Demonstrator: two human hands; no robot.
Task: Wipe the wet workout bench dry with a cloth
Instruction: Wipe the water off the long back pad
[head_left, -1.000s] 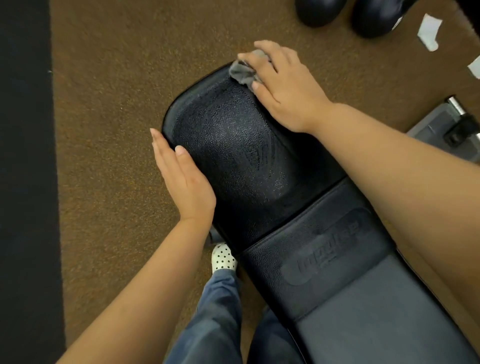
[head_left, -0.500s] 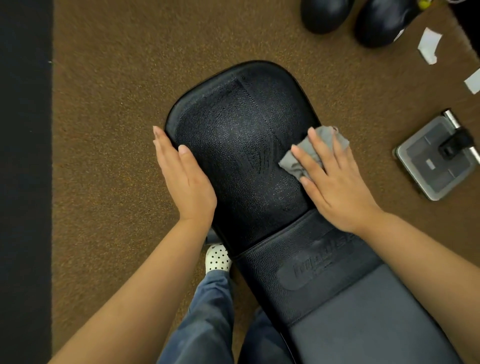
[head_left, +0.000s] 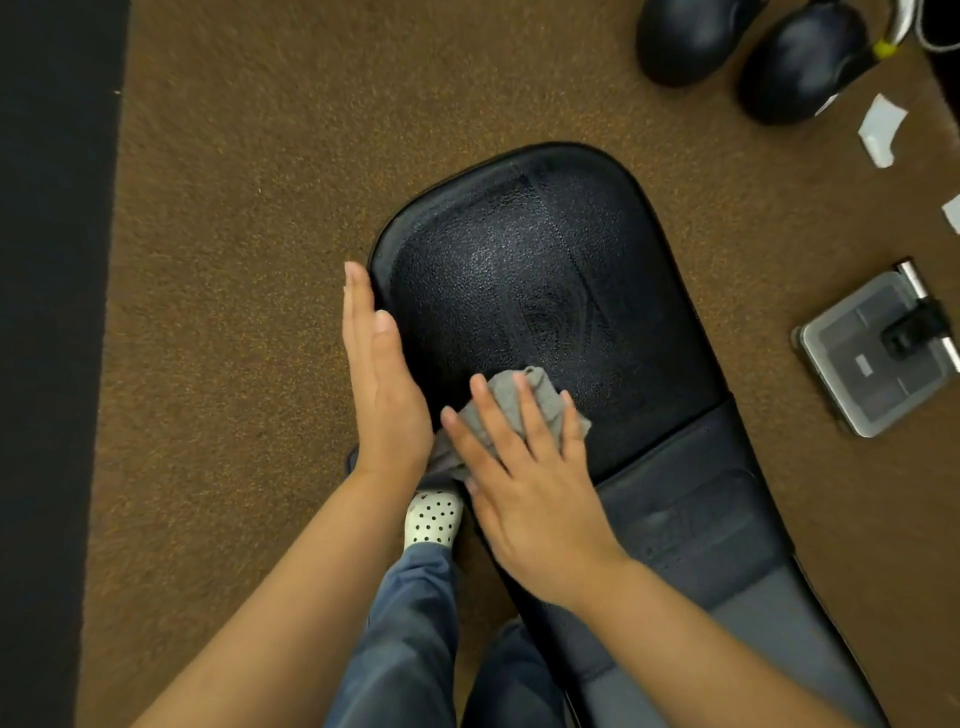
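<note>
Seemingly the job is somewhere in the middle, though wetness is hard to tell from shine on this surface. At the far left lies brown carpet (head_left: 234, 260). Next comes the left hand (head_left: 384, 384), fingers straight and close together, its palm set against the left edge of the bench (head_left: 545, 249) as if to steady it. Just beside it, touching the heel of that hand, the grey cloth (head_left: 511, 410) lies bunched on the near-left corner of the black pad. The right hand (head_left: 530, 499) presses it down with fingers spread flat and a little apart, not curled around it.

Further right, the middle of the pad shows a glossy, speckled patch, which I judge may be moisture left to wipe; the far end and right side look duller. The band below the pad and the grey seat section (head_left: 779, 649) toward the person carry no cloth now, and I cannot tell whether they are dry.
</note>
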